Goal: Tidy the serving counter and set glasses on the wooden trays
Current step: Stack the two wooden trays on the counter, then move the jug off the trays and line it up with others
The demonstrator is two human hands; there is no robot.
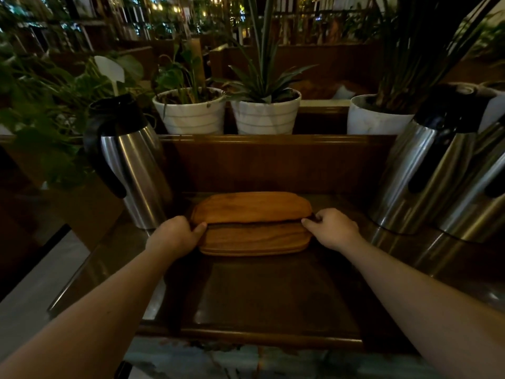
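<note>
Upper rounded brown wooden tray [251,207] clamped between left hand [175,236] and right hand [332,228], raised off lower wooden tray [254,240] on dark tabletop [273,296].

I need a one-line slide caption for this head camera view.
Both hands, left hand and right hand, grip the upper wooden tray of a two-tray stack between steel flasks.

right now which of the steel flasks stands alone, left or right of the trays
The flask on the left, with the black handle, stands by itself. On the right, two flasks crowd together side by side. The stacked wooden trays lie between the two sides.
</note>
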